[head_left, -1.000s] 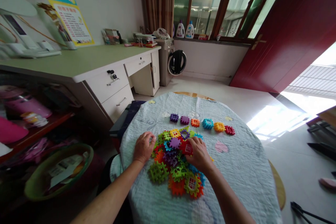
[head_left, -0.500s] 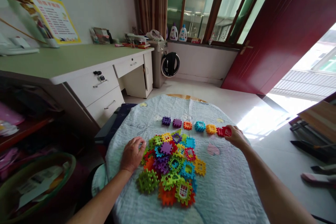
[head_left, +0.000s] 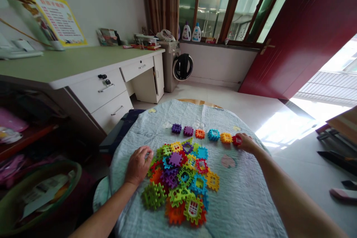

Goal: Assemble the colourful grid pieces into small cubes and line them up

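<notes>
My right hand [head_left: 247,143] is closed on a red plastic building block [head_left: 237,140] at the right end of a row. Leftward from it lie a yellow block [head_left: 226,138], a blue block [head_left: 214,134], an orange block [head_left: 200,134], a purple block [head_left: 188,131] and a dark violet block [head_left: 176,128]. In front of the row is a loose pile of notched, square interlocking blocks [head_left: 185,175] in several colours. My left hand [head_left: 139,164] lies at the pile's left edge with its fingers loosely spread and nothing visible in them.
A pale patterned cloth [head_left: 240,197] covers the round table. Beyond stand a white desk [head_left: 104,76], a washing machine [head_left: 170,67] with its door open, and a red door [head_left: 292,33]. A green-rimmed bin [head_left: 76,178] is at lower left.
My right hand has brought its red block onto the row's red end, where they now look like one stack. My left hand has hardly moved.
</notes>
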`<state>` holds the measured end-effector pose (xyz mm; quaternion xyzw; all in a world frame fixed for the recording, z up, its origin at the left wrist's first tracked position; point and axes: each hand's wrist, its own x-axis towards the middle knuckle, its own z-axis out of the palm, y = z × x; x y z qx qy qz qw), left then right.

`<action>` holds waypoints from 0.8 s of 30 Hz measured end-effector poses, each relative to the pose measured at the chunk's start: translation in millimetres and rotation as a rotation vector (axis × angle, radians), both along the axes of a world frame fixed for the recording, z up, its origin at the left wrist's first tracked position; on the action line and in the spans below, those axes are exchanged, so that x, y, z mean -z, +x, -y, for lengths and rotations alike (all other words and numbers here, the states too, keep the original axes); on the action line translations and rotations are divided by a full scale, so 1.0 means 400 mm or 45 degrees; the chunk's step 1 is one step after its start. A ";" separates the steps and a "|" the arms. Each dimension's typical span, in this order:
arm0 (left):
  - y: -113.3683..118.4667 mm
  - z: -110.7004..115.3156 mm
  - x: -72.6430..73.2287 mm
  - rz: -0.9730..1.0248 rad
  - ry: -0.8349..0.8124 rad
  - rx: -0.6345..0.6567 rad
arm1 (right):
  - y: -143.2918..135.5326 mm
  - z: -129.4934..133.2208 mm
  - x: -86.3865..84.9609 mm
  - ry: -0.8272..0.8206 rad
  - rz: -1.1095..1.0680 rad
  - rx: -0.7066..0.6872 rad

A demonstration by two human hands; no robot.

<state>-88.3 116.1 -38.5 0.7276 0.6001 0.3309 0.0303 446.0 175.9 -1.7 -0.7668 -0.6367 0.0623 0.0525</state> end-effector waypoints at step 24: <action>0.001 0.002 -0.003 -0.013 0.007 -0.007 | 0.022 -0.014 -0.010 -0.235 -0.042 -0.186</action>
